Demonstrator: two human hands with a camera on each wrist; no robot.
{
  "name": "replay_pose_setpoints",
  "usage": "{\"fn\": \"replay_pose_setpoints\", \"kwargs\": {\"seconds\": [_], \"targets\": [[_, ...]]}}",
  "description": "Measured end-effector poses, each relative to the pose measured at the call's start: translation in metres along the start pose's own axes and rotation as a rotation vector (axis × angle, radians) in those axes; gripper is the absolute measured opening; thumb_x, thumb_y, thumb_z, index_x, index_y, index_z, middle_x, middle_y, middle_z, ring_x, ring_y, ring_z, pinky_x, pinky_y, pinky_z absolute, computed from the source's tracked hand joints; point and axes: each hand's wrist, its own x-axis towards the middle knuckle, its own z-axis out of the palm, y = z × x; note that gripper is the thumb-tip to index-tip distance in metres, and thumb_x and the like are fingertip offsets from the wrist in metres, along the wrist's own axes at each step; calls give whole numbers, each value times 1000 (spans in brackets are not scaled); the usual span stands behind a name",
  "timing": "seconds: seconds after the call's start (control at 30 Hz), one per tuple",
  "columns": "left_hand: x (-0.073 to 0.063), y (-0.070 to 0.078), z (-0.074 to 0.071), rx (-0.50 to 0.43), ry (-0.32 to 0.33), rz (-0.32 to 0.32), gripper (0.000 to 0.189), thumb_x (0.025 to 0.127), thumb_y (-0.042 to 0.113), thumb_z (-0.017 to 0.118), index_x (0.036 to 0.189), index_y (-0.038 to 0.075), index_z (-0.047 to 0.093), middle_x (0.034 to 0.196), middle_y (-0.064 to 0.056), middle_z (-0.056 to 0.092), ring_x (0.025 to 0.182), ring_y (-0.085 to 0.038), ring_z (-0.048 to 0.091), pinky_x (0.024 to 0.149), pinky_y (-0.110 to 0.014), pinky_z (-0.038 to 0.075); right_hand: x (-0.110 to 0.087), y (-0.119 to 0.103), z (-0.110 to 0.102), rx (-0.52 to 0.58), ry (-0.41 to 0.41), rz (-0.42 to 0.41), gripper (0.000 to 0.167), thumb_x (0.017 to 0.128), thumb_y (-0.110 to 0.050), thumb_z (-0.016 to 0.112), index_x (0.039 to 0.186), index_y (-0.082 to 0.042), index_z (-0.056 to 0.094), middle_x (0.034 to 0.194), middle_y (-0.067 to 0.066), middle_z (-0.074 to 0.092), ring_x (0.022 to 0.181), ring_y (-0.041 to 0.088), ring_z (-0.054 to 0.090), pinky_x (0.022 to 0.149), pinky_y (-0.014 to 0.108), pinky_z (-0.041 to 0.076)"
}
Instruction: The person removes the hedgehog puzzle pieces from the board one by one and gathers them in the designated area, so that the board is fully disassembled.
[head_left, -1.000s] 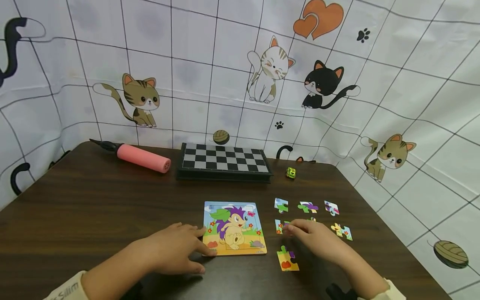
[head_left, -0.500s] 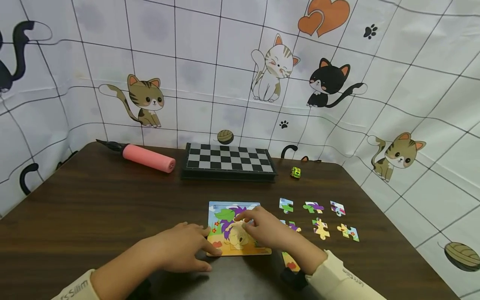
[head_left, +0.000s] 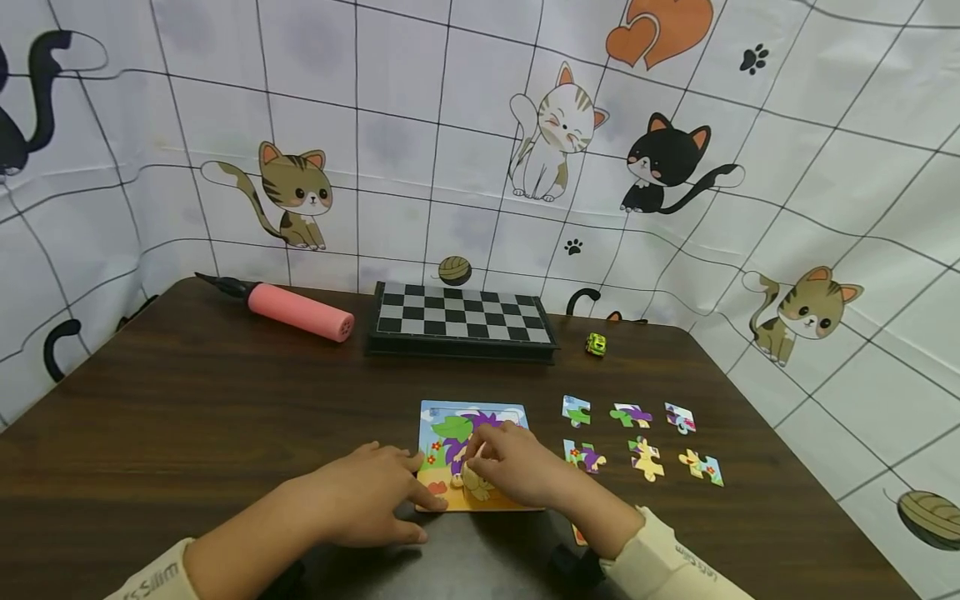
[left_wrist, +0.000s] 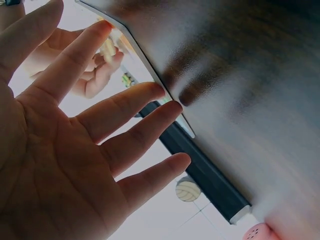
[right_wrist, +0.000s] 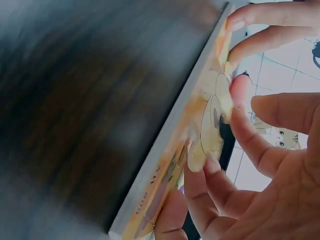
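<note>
A square hedgehog jigsaw puzzle (head_left: pixel 442 412) lies flat on the dark wooden table. My left hand (head_left: pixel 371 496) has its fingers spread and fairly straight; in the head view its fingertips touch the board's left edge. Over the lower middle of the board my right hand (head_left: pixel 517 467) pinches a yellow puzzle piece (right_wrist: pixel 212 127), which the right wrist view shows tilted up from the board. The right fingers hide part of the picture. In the left wrist view the left palm (left_wrist: pixel 60 165) faces the camera, with the puzzle's edge (left_wrist: pixel 150 70) beyond the fingertips.
Loose puzzle pieces (head_left: pixel 646 458) lie in rows to the right, one (head_left: pixel 579 535) mostly behind the right forearm. At the back stand a checkered game board box (head_left: pixel 461 325), a pink hand pump (head_left: pixel 300 311) and a small yellow-green toy car (head_left: pixel 596 344). A cat-print sheet (head_left: pixel 390 167) hangs behind.
My right hand has moved left from the loose pieces to the puzzle and now pinches a yellow piece, raised at an angle. The left hand stays at the board's left edge.
</note>
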Motion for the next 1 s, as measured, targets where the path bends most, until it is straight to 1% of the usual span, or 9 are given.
{"fn": "replay_pose_setpoints", "kwargs": {"seconds": [0.1,0.23,0.33,0.43,0.53,0.63,0.8,0.9,1.0], "targets": [[0,0,0,0,1,6,34,85,47,74,118,40,73,143,-10,55,136,-30,45,113,-60,25,-1,1,0,89,-9,-13,5,99,-18,62,97,-13,59,97,0,62,91,17,57,81,40,50],[0,0,0,4,-2,1,35,86,47,74,119,40,72,144,-10,54,136,-30,45,113,-59,26,-1,3,-1,193,5,-18,6,97,-13,64,95,-10,59,95,-2,64,90,15,59,84,37,51],[0,0,1,9,-3,-9,36,86,47,74,120,40,72,144,-10,54,136,-31,44,113,-58,27,-4,10,-4,285,48,-23,4,97,-11,64,98,-8,63,93,0,64,86,16,59,78,33,51],[0,0,1,7,-3,-17,36,85,47,74,120,40,72,144,-10,54,137,-31,44,113,-59,27,-15,23,-14,415,103,-26,12,98,-12,63,106,-3,64,94,4,64,84,18,58,73,32,50],[3,1,2,1,-4,-15,35,85,46,75,120,40,72,143,-9,54,136,-30,45,113,-58,27,-37,46,-32,496,159,-19,22,100,-16,61,114,1,61,98,9,64,84,20,57,70,32,51],[7,4,2,5,-21,-20,38,85,45,75,122,41,70,143,-9,54,135,-30,46,113,-57,28,-68,81,-52,457,200,25,28,100,-20,61,117,3,59,99,10,64,84,18,58,68,31,52],[13,8,3,42,-38,-53,47,84,46,76,129,44,65,139,-7,58,133,-30,48,111,-62,27,-117,131,-74,318,186,151,25,100,-17,60,115,4,60,97,10,63,79,17,56,63,29,49],[15,9,4,68,-26,-56,46,82,47,76,127,42,67,133,-4,63,131,-29,51,110,-64,26,-133,146,-77,266,171,181,23,99,-17,61,112,2,61,94,9,62,74,16,53,59,29,46],[19,10,5,83,-22,-49,43,82,47,77,123,40,70,130,-3,65,129,-29,53,110,-65,26,-139,151,-77,245,167,161,20,99,-15,62,109,2,62,91,9,61,73,14,53,59,28,46]]}}
